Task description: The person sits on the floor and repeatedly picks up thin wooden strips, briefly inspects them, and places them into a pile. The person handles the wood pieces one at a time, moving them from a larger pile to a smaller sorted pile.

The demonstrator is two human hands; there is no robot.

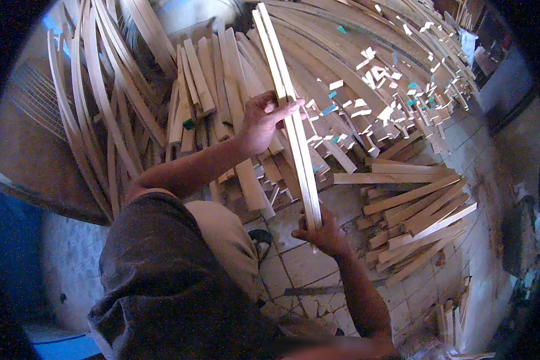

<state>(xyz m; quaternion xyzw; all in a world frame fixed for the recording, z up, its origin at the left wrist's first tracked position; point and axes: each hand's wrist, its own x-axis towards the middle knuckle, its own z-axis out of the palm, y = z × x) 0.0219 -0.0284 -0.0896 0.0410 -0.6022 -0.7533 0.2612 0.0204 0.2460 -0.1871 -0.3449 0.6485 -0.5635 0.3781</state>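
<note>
Two or so long, pale wooden strips (302, 166) lie side by side in both my hands, slanting across the middle of the view and brightly lit. My left hand (262, 123) grips them partway along, thumb and fingers wrapped around the sides. Around their near end, my right hand (325, 231) is closed. The exact number of strips in the bundle is hard to tell. Under and beyond my left hand lie many cut wooden boards (227, 76). Beside my right hand is a loose stack of shorter wooden pieces (418, 211) on the tiled floor (301, 265).
Small wood offcuts (378, 76), some with green or blue faces, are scattered over long boards (306, 58). Tall, thin strips (94, 94) lean at the left. A flat dark strip (315, 291) lies on the floor, and more upright pieces (452, 321) stand at lower right.
</note>
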